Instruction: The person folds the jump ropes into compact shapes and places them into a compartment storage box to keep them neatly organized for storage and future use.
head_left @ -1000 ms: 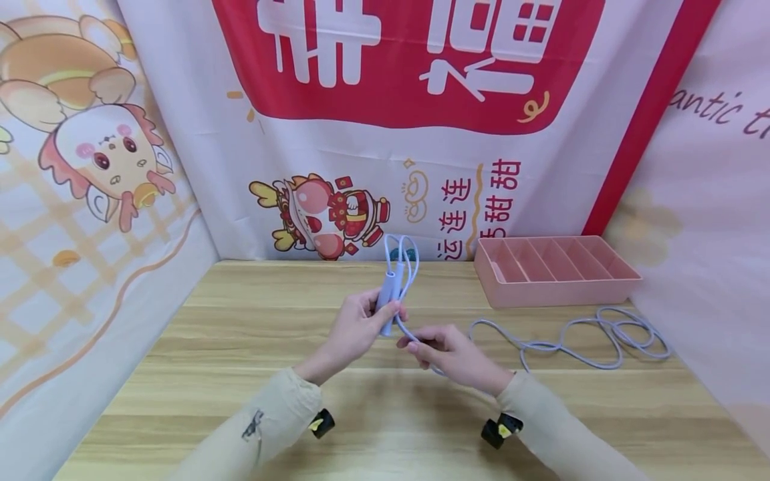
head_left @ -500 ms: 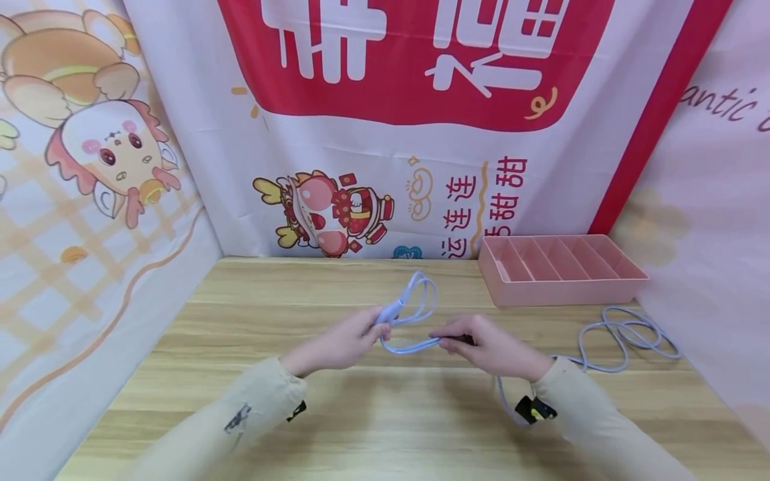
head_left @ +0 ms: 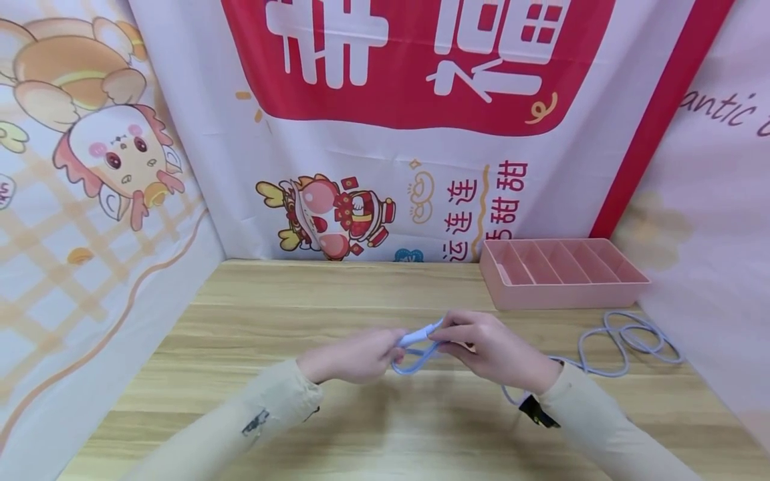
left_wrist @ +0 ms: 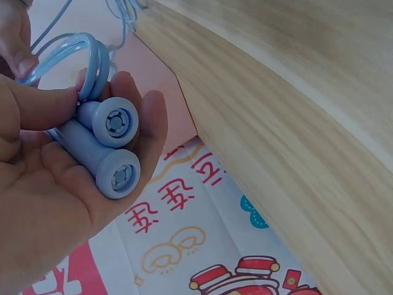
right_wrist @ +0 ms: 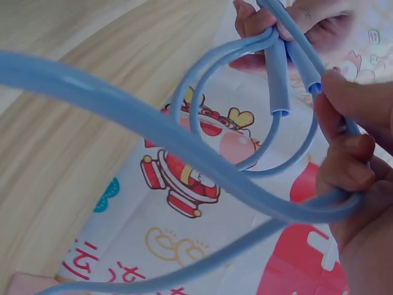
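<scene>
A light blue jump rope is held between both hands over the table. My left hand (head_left: 357, 357) grips its two handles (left_wrist: 116, 175) side by side, their round ends facing the left wrist camera. The left thumb presses on looped rope (left_wrist: 92, 77) lying against the handles. Just to the right, my right hand (head_left: 496, 351) has its fingers curled round a doubled length of the rope (right_wrist: 159, 132), its fingertips right by the far end of the handles in the head view. Small loops of rope hang between the two hands.
The rest of the rope trails across the wooden table (head_left: 271, 287) into a loose coil (head_left: 634, 341) at the right. Behind that coil stands a pink box (head_left: 565, 294) with several compartments. Printed cloth walls (head_left: 337, 150) border the table's back and sides.
The handles have turned from upright to pointing right. My right hand moved right along the rope, then lifted toward the handles. Less rope lies spread on the table than a second ago.
</scene>
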{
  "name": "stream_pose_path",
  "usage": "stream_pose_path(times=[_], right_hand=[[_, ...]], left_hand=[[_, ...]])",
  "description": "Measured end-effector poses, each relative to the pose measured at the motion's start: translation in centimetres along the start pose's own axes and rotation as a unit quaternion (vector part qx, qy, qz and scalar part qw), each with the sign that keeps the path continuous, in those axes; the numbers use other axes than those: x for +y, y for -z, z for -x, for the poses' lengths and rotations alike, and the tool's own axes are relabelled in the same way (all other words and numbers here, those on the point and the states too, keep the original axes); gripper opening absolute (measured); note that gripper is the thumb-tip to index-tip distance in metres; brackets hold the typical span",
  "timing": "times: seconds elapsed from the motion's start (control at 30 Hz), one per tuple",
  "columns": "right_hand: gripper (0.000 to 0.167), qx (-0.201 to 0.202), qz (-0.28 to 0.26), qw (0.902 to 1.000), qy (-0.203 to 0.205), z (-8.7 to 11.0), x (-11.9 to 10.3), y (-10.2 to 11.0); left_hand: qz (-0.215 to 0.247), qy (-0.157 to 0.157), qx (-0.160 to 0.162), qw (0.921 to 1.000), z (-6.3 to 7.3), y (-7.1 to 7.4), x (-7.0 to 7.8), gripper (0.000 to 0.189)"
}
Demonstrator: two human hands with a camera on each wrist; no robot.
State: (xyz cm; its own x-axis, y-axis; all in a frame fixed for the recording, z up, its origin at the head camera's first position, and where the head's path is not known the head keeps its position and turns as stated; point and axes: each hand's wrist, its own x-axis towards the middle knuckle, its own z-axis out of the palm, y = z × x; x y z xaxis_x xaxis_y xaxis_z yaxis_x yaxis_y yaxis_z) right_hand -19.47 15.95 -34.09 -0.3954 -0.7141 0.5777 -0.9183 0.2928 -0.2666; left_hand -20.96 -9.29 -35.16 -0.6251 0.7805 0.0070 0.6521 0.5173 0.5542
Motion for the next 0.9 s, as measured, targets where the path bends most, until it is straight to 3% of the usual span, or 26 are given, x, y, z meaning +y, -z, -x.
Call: stream_pose_path(times=[0.17, 0.3, 0.43, 0.6, 0.7, 0.9], right_hand=[[0.025, 0.024, 0.075, 0.9966, 0.023, -0.2, -0.5, -0.2], [0.026, 0.027, 0.088, 0.9948, 0.043, -0.3, -0.7, -0.2], [0.034, 0.018, 0.085, 0.9953, 0.042, -0.9, -0.7, -0.1], [0.035, 0.003, 0.093, 0.9947, 0.045, -1.2, -0.5, 0.0], [0.035, -0.008, 0.094, 0.9943, 0.049, -1.3, -0.5, -0.1], [0.034, -0.009, 0.096, 0.9944, 0.043, -1.2, -0.2, -0.3]], left_hand=[[-0.027, 0.013, -0.001, 0.9995, -0.3, -0.2, 0.5, 0.007], [-0.043, 0.027, -0.014, 0.9986, -0.7, -0.4, 0.6, 0.009], [-0.053, -0.004, -0.040, 0.9978, -0.7, -0.3, 0.7, 0.018], [-0.004, -0.045, -0.085, 0.9953, -0.4, 0.2, 0.7, 0.042], [0.033, -0.045, -0.100, 0.9934, -0.2, 0.4, 0.6, 0.048], [0.082, -0.024, -0.099, 0.9914, -0.1, 0.3, 0.4, 0.054]])
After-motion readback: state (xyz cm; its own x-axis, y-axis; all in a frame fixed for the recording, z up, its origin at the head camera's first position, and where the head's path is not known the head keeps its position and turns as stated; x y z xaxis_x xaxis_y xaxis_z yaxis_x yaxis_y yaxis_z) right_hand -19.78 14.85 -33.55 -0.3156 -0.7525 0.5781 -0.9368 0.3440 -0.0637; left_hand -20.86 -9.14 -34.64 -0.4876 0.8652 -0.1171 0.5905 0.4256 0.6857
